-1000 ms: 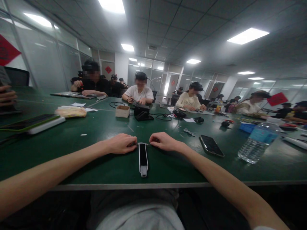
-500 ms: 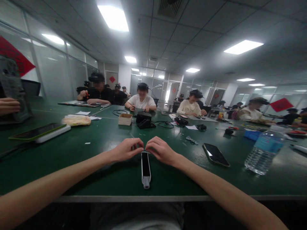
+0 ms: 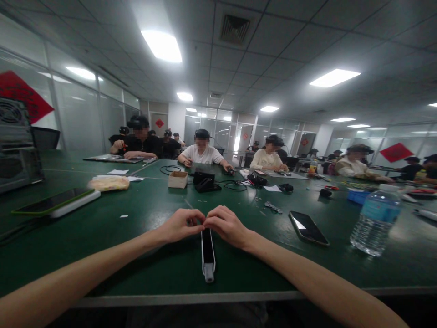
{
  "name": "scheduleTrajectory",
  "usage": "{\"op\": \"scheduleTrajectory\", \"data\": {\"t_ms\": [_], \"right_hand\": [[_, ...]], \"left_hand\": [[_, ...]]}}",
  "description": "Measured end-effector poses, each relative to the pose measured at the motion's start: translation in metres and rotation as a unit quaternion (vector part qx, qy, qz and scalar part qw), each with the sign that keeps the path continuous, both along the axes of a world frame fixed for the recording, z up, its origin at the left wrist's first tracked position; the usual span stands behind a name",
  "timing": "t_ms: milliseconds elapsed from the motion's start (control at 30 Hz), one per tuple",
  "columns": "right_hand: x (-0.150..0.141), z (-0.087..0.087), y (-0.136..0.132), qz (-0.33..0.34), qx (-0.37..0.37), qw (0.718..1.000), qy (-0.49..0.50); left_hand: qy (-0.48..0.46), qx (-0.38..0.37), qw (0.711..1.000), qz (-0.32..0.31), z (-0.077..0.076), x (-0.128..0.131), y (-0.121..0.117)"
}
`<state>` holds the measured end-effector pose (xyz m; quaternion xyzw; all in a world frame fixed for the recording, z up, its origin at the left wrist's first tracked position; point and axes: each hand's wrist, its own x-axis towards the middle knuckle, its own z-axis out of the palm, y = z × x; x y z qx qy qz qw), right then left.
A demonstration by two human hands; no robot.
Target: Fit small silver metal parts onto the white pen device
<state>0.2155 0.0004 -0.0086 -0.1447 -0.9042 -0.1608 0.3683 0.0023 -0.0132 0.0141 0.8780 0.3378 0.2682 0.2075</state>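
A long, narrow device with white edges, a dark top and a grey stub at its near end (image 3: 208, 257) lies on the green table, pointing toward me. At its far end, the fingertips of my left hand (image 3: 180, 224) are pinched together. My right hand (image 3: 229, 226) is curled in from the other side, its fingertips against those of the left. Whatever sits between the fingertips is too small or too covered to make out. The fingers hide the far tip of the device.
To the right are a phone (image 3: 309, 228) and a water bottle (image 3: 375, 221). A green-edged phone (image 3: 51, 202) rests on a white slab at left. Further off stand a small open box (image 3: 177, 179) and a black case (image 3: 205, 181). Several people sit around the table.
The view has tilted up a little, so everything sits lower. My fingertips have come closer together over the device's far end. The person opposite has stretched an arm out sideways.
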Motion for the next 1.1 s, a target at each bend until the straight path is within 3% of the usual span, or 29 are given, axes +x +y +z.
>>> {"op": "scheduleTrajectory", "data": {"t_ms": [167, 300, 433, 667, 1100], "right_hand": [[0.004, 0.004, 0.003, 0.006, 0.029, 0.999, 0.028], [0.018, 0.011, 0.005, -0.01, 0.011, 1.0, 0.017], [0.031, 0.011, 0.012, -0.027, -0.05, 0.998, -0.035], [0.032, 0.008, 0.015, -0.07, -0.135, 0.978, -0.145], [0.022, -0.002, 0.017, -0.053, -0.202, 0.969, -0.132]], "left_hand": [[0.004, 0.019, 1.0, -0.003, 0.002, -0.003, 0.005], [0.026, 0.059, 0.997, 0.031, -0.001, -0.016, 0.02], [0.061, -0.002, 0.998, 0.022, -0.008, -0.026, 0.032], [0.089, -0.06, 0.994, 0.001, -0.008, -0.022, 0.028], [0.07, -0.076, 0.995, -0.008, -0.007, -0.021, 0.024]]}}
